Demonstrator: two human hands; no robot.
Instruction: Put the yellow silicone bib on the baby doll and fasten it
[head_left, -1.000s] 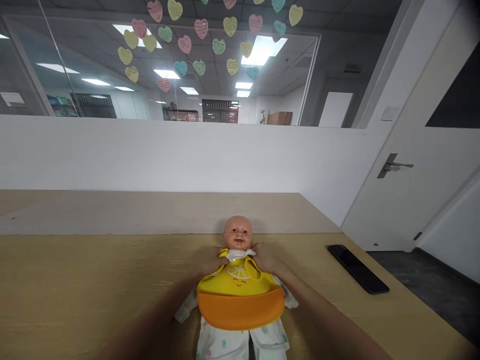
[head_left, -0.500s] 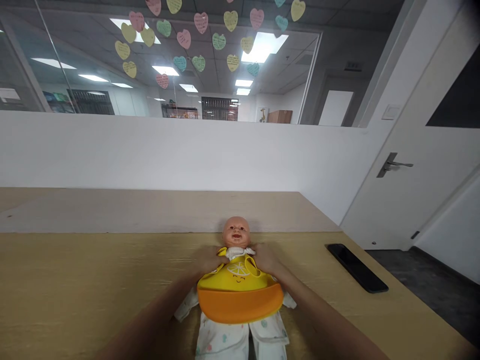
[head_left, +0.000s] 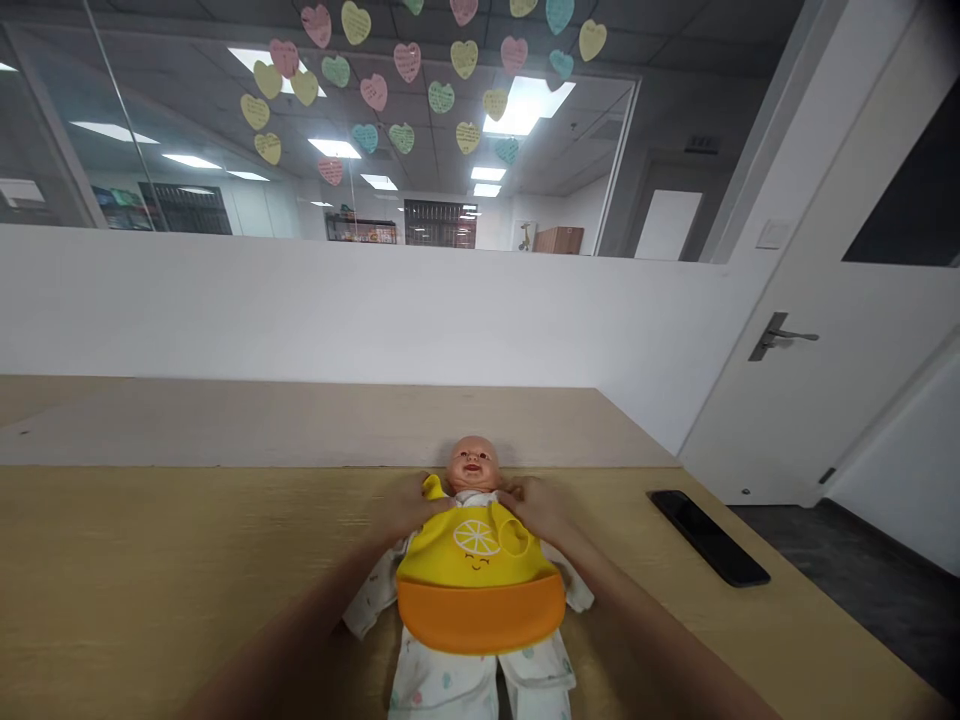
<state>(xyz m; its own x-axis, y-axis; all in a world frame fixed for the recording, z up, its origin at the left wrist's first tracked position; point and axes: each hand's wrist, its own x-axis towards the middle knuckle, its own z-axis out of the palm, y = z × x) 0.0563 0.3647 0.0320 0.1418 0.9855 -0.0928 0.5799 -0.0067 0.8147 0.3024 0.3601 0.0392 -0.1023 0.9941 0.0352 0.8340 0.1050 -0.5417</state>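
Note:
A baby doll (head_left: 474,463) in white patterned clothes (head_left: 444,675) lies face up on the table, head toward the wall. Over its chest is a yellow bib (head_left: 476,560) with a lemon-slice face and an orange catch pocket (head_left: 481,615). At the doll's left-of-picture shoulder, my left hand (head_left: 409,508) pinches the bib's upper edge, where a yellow strap end sticks up. My right hand (head_left: 534,508) is closed at the opposite side of the neck, by the bib's other strap, which curls in a loop on the front. Its fingertips are partly hidden beside the neck.
A black phone (head_left: 709,537) lies on the wooden table (head_left: 165,560) to the right. Behind the table rises a white wall (head_left: 337,310) with a window above, dotted with heart-shaped notes (head_left: 464,60). A door with a handle (head_left: 780,337) stands at the right.
The bib's upper part now lies flatter and higher on the chest. My left hand has moved slightly left and up with the strap. My right hand's fingers have shifted up beside the neck.

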